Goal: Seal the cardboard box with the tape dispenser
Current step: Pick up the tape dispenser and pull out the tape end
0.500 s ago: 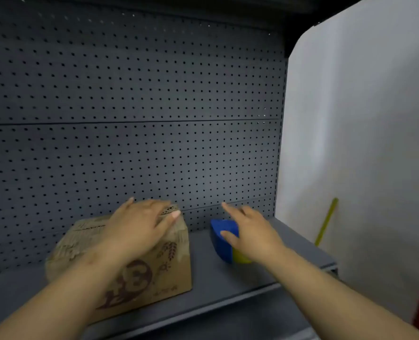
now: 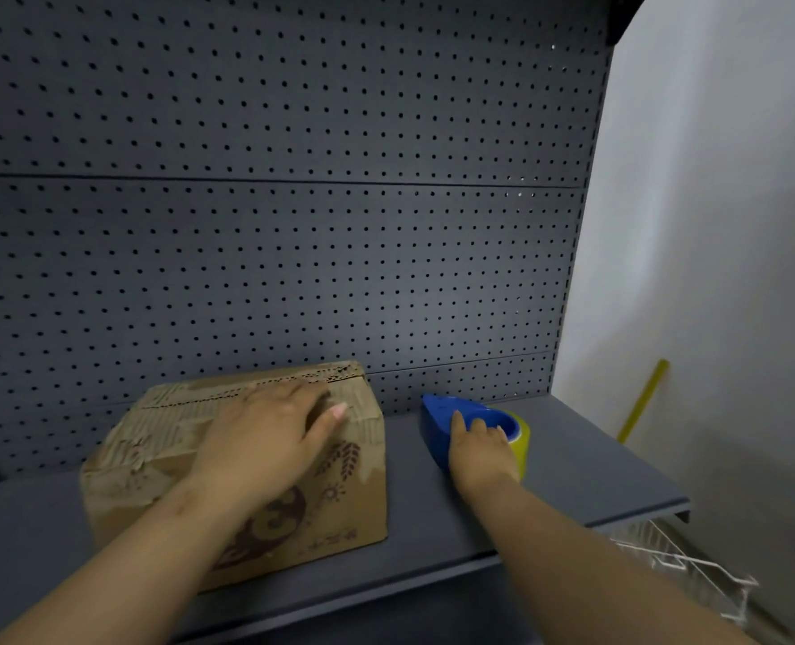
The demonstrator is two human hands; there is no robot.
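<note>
Head view: my left hand point(image 2: 265, 439) rests flat on the cardboard box point(image 2: 246, 463) — right hand point(image 2: 479, 451) closing on the tape dispenser point(image 2: 451, 412), grip unclear; no fresh tape laid.

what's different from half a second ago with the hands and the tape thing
The right hand has come down onto the blue tape dispenser, fingers curling over it; whether the grip is closed is unclear. The left hand stays flat on the cardboard box. Box and dispenser remain on the shelf.
</note>
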